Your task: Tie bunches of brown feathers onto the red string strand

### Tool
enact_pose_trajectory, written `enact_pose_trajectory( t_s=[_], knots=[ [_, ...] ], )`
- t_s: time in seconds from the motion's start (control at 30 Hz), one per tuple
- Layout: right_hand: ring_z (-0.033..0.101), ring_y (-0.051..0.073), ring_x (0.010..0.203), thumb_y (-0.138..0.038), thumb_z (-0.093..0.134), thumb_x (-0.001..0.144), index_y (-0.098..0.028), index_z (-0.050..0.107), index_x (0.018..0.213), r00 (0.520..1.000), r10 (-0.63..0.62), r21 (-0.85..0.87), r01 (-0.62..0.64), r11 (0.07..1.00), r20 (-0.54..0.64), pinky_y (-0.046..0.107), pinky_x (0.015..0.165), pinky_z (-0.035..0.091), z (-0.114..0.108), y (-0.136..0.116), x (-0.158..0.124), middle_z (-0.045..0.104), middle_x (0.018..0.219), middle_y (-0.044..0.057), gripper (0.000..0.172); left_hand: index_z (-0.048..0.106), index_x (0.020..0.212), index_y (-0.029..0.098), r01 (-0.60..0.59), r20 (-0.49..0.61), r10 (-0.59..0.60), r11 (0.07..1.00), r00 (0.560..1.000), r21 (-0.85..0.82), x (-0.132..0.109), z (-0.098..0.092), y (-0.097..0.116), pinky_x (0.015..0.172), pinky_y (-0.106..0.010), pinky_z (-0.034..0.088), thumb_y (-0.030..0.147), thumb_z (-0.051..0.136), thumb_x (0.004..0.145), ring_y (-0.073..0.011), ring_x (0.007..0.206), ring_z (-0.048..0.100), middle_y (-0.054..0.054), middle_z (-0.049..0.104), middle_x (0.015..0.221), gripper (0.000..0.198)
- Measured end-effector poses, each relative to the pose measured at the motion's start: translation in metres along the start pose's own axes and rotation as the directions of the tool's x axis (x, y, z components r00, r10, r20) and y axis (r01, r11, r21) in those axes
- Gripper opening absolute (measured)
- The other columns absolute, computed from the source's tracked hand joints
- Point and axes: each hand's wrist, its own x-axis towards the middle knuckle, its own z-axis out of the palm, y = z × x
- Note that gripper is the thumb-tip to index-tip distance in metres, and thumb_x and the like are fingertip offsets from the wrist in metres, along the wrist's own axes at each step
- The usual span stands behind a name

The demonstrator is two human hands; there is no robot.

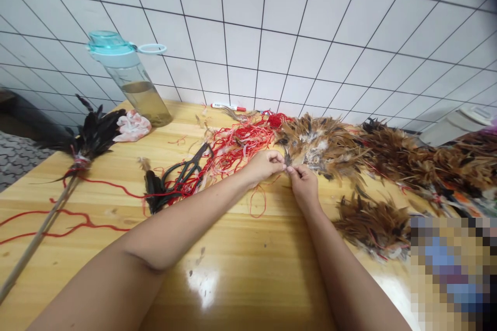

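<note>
My left hand and my right hand meet at the fingertips over the wooden table. Both pinch a small dark feather on thin strands. Right behind my fingers lies a heap of brown rooster feathers, continuing rightward as a long feather strip. A tangle of red string lies to the left of my left hand. Black-handled scissors rest on a dark feather tuft beyond it.
A black feather duster on a long wooden stick lies at left, with loose red cord. Behind stand a water bottle, a pink cloth and a marker against a tiled wall. A pixelated patch covers the lower right.
</note>
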Motion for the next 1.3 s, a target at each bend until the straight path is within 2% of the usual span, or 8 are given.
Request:
enact_pose_trajectory(
  t_s=[0.2, 0.47, 0.6, 0.67, 0.77, 1.1, 1.2, 1.3],
  knots=[
    [0.045, 0.015, 0.063, -0.043, 0.057, 0.071, -0.018, 0.06, 0.063, 0.997, 0.064, 0.103, -0.069, 0.992, 0.051, 0.027, 0.061, 0.036, 0.002, 0.008, 0.001, 0.053, 0.062, -0.001, 0.026, 0.061, 0.068, 0.013, -0.038, -0.041, 0.04, 0.998, 0.998, 0.058, 0.002, 0.0, 0.001, 0.057, -0.02, 0.034, 0.017, 0.065, 0.062, -0.0068, 0.057, 0.045, 0.004, 0.052, 0.06, 0.009],
    [0.042, 0.014, 0.061, -0.039, 0.052, 0.071, -0.02, 0.052, 0.057, 0.997, -0.007, 0.027, 0.005, 1.0, 0.078, 0.027, 0.061, 0.035, 0.0, 0.005, 0.004, 0.049, 0.059, -0.002, 0.023, 0.06, 0.075, 0.013, -0.08, 0.014, 0.079, 0.996, 0.997, 0.044, 0.003, -0.002, 0.0, 0.063, -0.021, 0.04, 0.022, 0.064, 0.065, -0.0087, 0.063, 0.051, 0.002, 0.058, 0.067, 0.014],
    [0.044, 0.014, 0.062, -0.039, 0.051, 0.071, -0.02, 0.053, 0.06, 0.998, 0.028, 0.07, -0.032, 0.997, 0.05, 0.028, 0.063, 0.036, -0.001, 0.005, 0.003, 0.051, 0.061, -0.001, 0.023, 0.064, 0.084, 0.014, -0.131, -0.126, 0.161, 0.967, 0.979, 0.217, 0.013, -0.024, 0.002, 0.065, -0.022, 0.042, 0.023, 0.061, 0.071, -0.0095, 0.066, 0.053, -0.001, 0.064, 0.076, 0.016],
    [0.045, 0.014, 0.063, -0.041, 0.052, 0.072, -0.019, 0.053, 0.062, 0.997, 0.073, 0.116, -0.076, 0.99, 0.029, 0.028, 0.063, 0.036, -0.001, 0.005, 0.003, 0.052, 0.061, -0.001, 0.024, 0.066, 0.083, 0.015, -0.157, -0.151, 0.234, 0.902, 0.96, 0.403, 0.019, -0.038, 0.001, 0.064, -0.022, 0.041, 0.021, 0.059, 0.072, -0.0098, 0.065, 0.053, -0.001, 0.064, 0.075, 0.014],
    [0.046, 0.014, 0.063, -0.041, 0.053, 0.074, -0.019, 0.053, 0.063, 0.994, 0.111, 0.165, -0.111, 0.98, 0.01, 0.026, 0.062, 0.037, -0.002, 0.003, 0.002, 0.054, 0.062, -0.001, 0.024, 0.066, 0.077, 0.015, -0.193, -0.056, 0.282, 0.775, 0.958, 0.602, 0.023, -0.048, -0.003, 0.065, -0.023, 0.042, 0.017, 0.059, 0.072, -0.0106, 0.066, 0.054, -0.001, 0.064, 0.075, 0.009],
    [0.05, 0.015, 0.066, -0.044, 0.052, 0.075, -0.018, 0.057, 0.069, 0.993, 0.115, 0.157, -0.111, 0.981, -0.014, 0.028, 0.067, 0.039, -0.001, 0.007, 0.002, 0.057, 0.066, 0.0, 0.027, 0.063, 0.081, 0.017, -0.33, 0.204, 0.334, 0.385, 0.92, 0.862, 0.014, -0.027, -0.018, 0.086, -0.034, 0.041, 0.015, 0.049, 0.082, -0.0217, 0.093, 0.052, -0.009, 0.059, 0.089, 0.014],
    [0.049, 0.015, 0.065, -0.044, 0.052, 0.074, -0.018, 0.056, 0.068, 0.994, 0.105, 0.143, -0.1, 0.985, -0.026, 0.029, 0.067, 0.038, -0.001, 0.006, 0.002, 0.056, 0.065, -0.001, 0.027, 0.06, 0.08, 0.017, -0.313, 0.18, 0.328, 0.418, 0.927, 0.853, 0.014, -0.031, -0.012, 0.08, -0.033, 0.041, 0.008, 0.046, 0.078, -0.0211, 0.089, 0.051, -0.009, 0.059, 0.087, 0.017],
    [0.048, 0.015, 0.065, -0.043, 0.051, 0.075, -0.019, 0.055, 0.066, 0.995, 0.096, 0.131, -0.092, 0.987, -0.025, 0.029, 0.067, 0.038, -0.002, 0.005, 0.002, 0.055, 0.064, -0.001, 0.026, 0.057, 0.08, 0.018, -0.257, 0.141, 0.238, 0.578, 0.961, 0.775, 0.014, -0.039, 0.0, 0.069, -0.029, 0.04, 0.007, 0.044, 0.076, -0.017, 0.076, 0.053, -0.004, 0.061, 0.079, 0.017]
  ],
)
